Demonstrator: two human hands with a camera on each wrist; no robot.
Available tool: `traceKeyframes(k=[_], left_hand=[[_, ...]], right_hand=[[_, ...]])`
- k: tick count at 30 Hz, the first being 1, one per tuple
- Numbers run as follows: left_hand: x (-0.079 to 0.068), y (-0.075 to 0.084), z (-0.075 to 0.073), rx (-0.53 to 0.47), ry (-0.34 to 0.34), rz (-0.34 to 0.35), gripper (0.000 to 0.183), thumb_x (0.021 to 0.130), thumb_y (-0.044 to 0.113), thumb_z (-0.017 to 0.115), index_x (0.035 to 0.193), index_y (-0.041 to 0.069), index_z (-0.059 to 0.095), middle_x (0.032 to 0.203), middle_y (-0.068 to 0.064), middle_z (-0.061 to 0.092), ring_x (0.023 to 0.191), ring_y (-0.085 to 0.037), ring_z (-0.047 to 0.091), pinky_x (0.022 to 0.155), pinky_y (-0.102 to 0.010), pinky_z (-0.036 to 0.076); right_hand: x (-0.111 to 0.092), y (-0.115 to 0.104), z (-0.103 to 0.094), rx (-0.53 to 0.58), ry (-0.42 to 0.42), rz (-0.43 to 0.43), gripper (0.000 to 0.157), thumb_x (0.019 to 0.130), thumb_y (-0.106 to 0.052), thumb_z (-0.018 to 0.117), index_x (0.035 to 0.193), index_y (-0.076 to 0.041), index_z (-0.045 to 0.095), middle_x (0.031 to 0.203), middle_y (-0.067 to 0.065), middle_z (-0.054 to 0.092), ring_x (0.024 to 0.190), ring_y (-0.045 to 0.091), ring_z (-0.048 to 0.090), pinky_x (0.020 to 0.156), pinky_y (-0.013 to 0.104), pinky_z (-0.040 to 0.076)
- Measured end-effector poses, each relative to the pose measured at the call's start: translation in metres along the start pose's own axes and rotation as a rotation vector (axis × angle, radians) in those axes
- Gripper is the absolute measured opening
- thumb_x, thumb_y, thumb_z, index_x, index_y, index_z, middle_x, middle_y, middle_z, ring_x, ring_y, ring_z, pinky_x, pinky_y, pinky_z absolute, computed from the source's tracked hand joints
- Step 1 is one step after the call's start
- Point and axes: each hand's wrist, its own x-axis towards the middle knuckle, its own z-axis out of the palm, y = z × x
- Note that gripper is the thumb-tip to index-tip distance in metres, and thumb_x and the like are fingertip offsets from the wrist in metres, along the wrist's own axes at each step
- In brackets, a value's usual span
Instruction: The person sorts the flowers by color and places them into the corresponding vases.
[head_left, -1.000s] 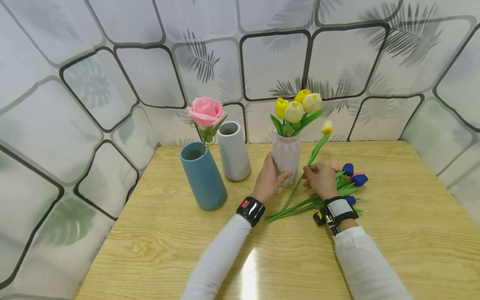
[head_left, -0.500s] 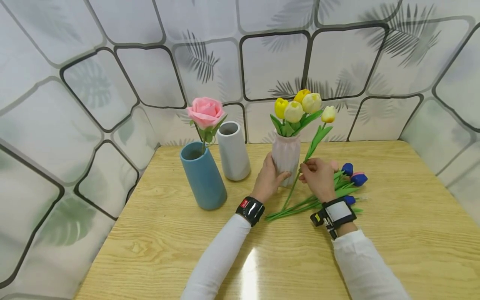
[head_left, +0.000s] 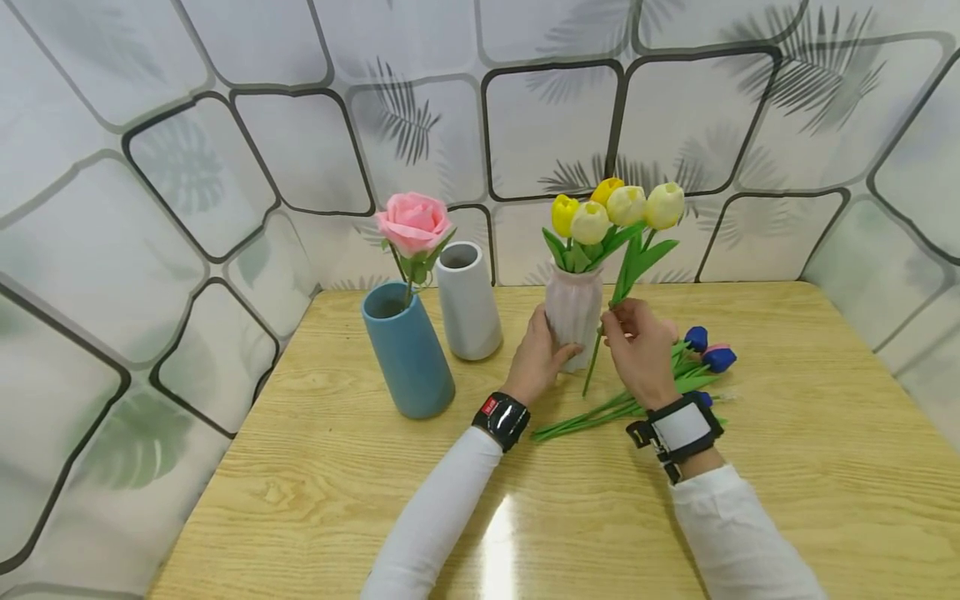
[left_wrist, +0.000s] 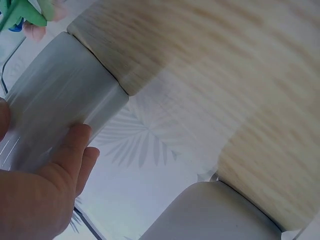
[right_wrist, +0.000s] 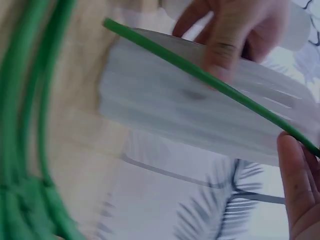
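Note:
A pale pink ribbed vase (head_left: 573,308) stands upright with several yellow and cream tulips (head_left: 590,223) in its mouth. My left hand (head_left: 535,358) grips the vase low on its left side, thumb across the front. Just right of the vase, my right hand (head_left: 637,346) pinches the stem of a cream tulip (head_left: 664,207) below its leaves. In the right wrist view the bare green stem (right_wrist: 200,74) slants across the vase, its cut end past the base. Under and beyond my right hand lies a bunch of blue and pink tulips (head_left: 718,359).
A blue vase (head_left: 412,358) holding a pink rose (head_left: 414,225) stands to the left on the wooden table (head_left: 337,500). Behind it is a white vase (head_left: 468,312) with nothing showing in its mouth. A patterned wall covering (head_left: 555,125) rises at the table's back edge.
My right hand has drawn the cream tulip up out of the bunch and closer to the vase, its stem end now off the other stems. My left hand keeps its place on the vase.

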Motion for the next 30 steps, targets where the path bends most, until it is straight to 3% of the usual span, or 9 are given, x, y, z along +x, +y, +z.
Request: traceKeyframes(k=[6,13,16,25,30], left_hand=[[0.000,0.000,0.000,0.005,0.003,-0.002,0.074,0.081,0.029,0.067,0.137,0.009,0.024,0.129,-0.012,0.045,0.115,-0.020,0.045,0.097,-0.038,0.041],[0.000,0.001,0.000,0.008,0.000,-0.009,0.077,0.081,0.029,0.068,0.139,0.008,0.022,0.131,-0.014,0.044,0.117,-0.022,0.045,0.098,-0.040,0.040],[-0.001,0.001,0.000,0.006,-0.002,-0.017,0.078,0.081,0.028,0.068,0.140,0.008,0.021,0.132,-0.015,0.043,0.117,-0.023,0.045,0.098,-0.040,0.041],[0.001,0.001,0.003,0.010,-0.011,-0.022,0.077,0.082,0.028,0.067,0.140,0.008,0.019,0.132,-0.017,0.042,0.117,-0.024,0.045,0.097,-0.040,0.042],[0.000,0.000,0.002,0.025,-0.003,-0.004,0.076,0.082,0.030,0.066,0.138,0.007,0.020,0.131,-0.017,0.042,0.116,-0.024,0.045,0.096,-0.040,0.042]], right_hand=[[0.009,-0.008,-0.003,0.009,0.086,-0.069,0.009,0.084,0.000,0.061,0.092,0.004,0.060,0.076,0.017,0.068,0.063,0.017,0.062,0.058,0.009,0.047],[0.024,-0.035,-0.008,-0.071,0.135,-0.304,0.013,0.079,0.006,0.064,0.093,0.007,0.062,0.081,0.020,0.066,0.073,0.022,0.064,0.050,0.042,0.056],[0.030,-0.046,-0.011,-0.105,0.157,-0.368,0.016,0.077,0.007,0.066,0.093,0.007,0.064,0.082,0.022,0.066,0.074,0.024,0.065,0.050,0.046,0.056],[0.051,-0.074,-0.022,-0.087,0.282,-0.404,0.012,0.082,-0.003,0.065,0.092,0.005,0.067,0.082,0.020,0.067,0.068,0.023,0.064,0.049,0.046,0.055],[0.059,-0.091,-0.024,-0.014,0.344,-0.410,0.019,0.088,-0.012,0.061,0.090,0.006,0.066,0.083,0.021,0.068,0.070,0.025,0.064,0.063,0.023,0.054]])
